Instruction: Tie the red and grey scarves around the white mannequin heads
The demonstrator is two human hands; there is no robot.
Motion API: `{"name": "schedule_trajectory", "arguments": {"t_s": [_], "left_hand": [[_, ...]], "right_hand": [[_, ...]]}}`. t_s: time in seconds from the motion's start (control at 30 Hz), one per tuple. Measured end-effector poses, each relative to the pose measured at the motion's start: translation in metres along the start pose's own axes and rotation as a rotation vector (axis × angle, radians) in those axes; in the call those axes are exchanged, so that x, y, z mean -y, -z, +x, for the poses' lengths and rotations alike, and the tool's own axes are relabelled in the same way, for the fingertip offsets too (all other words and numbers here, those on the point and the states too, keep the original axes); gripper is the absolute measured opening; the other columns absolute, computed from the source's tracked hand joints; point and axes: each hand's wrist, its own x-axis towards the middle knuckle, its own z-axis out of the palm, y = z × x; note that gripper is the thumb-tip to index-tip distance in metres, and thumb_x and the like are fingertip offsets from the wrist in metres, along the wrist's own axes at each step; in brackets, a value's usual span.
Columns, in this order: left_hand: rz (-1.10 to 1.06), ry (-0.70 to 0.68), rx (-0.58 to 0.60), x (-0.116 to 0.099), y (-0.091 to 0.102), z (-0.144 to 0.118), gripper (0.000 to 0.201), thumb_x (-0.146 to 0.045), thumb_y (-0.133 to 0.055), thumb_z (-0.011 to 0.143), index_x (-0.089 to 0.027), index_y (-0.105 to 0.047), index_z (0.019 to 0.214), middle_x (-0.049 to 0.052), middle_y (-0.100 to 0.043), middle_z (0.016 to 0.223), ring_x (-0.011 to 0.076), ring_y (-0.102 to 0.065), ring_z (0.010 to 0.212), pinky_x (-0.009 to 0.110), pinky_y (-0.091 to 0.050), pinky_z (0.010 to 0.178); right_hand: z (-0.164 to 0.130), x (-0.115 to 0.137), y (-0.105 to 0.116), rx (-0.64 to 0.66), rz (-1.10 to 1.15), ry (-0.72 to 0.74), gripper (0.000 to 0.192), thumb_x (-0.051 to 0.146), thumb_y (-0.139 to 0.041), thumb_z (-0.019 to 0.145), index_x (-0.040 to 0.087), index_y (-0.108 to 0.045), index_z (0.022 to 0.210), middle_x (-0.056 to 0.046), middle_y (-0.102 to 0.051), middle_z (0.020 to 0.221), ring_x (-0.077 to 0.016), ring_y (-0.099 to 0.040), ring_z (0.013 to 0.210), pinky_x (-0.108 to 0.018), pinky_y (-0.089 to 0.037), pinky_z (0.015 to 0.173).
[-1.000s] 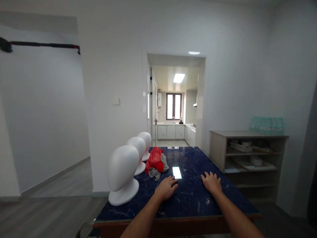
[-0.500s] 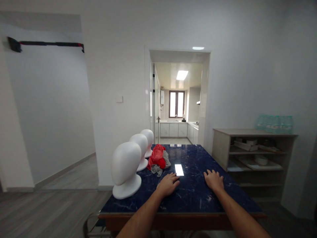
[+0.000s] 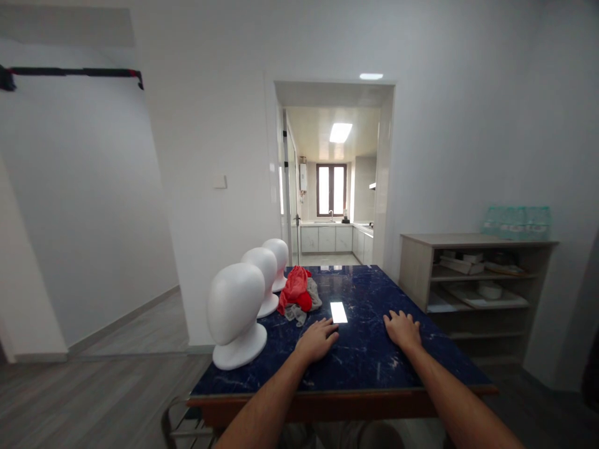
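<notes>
- The desk (image 3: pixel 360 368), dark blue with pale veining, lies under both of the person's grips.
- The wooden shelf unit (image 3: pixel 415 271), open-fronted, stands beyond and to the right of the right grip (image 3: pixel 402 329); its lower compartments are dim.
- Three white head forms stand upright in a row left of the left grip (image 3: pixel 318 338): the nearest form (image 3: pixel 236 305) just beside it, the middle form (image 3: pixel 260 274) and the farthest form (image 3: pixel 275 259) farther off.
- The clear greenish bottles (image 3: pixel 517 222) are grouped on top of the shelf unit, well beyond the right grip.
- The red cloth (image 3: pixel 294 292) is heaped over the gray cloth (image 3: pixel 314 298), both ahead of the left grip and apart from it.
- The flat tray (image 3: pixel 510 300), in the second compartment, bears a white bowl (image 3: pixel 489 289); the bowl's contents are hidden.
- The pale box (image 3: pixel 461 266) sits in the top compartment among smaller boxes; which lie inside it cannot be told.
- Both grips rest palm-down on the desk, fingers loosely spread, holding nothing.
- The bright white rectangle (image 3: pixel 339 312), at the left grip's fingertips, may be an object or a reflection.
</notes>
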Motion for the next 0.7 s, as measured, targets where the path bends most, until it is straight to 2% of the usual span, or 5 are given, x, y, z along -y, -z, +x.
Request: {"name": "schedule_trajectory", "arguments": {"t_s": [0.23, 0.47, 0.7], "left_hand": [[0.006, 0.002, -0.003, -0.0035, 0.0010, -0.0003, 0.060, -0.055, -0.038, 0.108, -0.024, -0.060, 0.154, 0.007, -0.045, 0.167, 0.0284, -0.036, 0.159, 0.047, -0.023, 0.133], [0.014, -0.002, -0.003, -0.0004, -0.0008, -0.0003, 0.060, -0.057, -0.037, 0.108, -0.026, -0.059, 0.154, 0.006, -0.044, 0.168, 0.0276, -0.036, 0.159, 0.047, -0.023, 0.133], [0.006, -0.004, 0.000, 0.0004, -0.0012, -0.0004, 0.060, -0.058, -0.037, 0.108, -0.027, -0.059, 0.154, 0.005, -0.044, 0.168, 0.0269, -0.035, 0.160, 0.047, -0.022, 0.133]], "right_hand": [[-0.0010, 0.0022, 0.0031, -0.001, -0.007, -0.004, 0.059, 0.050, -0.030, 0.109, 0.022, -0.062, 0.150, -0.021, -0.057, 0.150, -0.0406, -0.051, 0.135, -0.060, -0.037, 0.109], [-0.0031, 0.0032, 0.0080, 0.006, -0.013, -0.002, 0.060, 0.050, -0.030, 0.109, 0.022, -0.064, 0.149, -0.020, -0.059, 0.149, -0.0405, -0.054, 0.133, -0.060, -0.041, 0.107], [-0.0039, 0.0036, 0.0098, 0.023, -0.009, -0.009, 0.060, 0.049, -0.029, 0.109, 0.022, -0.061, 0.152, -0.021, -0.055, 0.153, -0.0405, -0.052, 0.136, -0.060, -0.039, 0.109]]}}
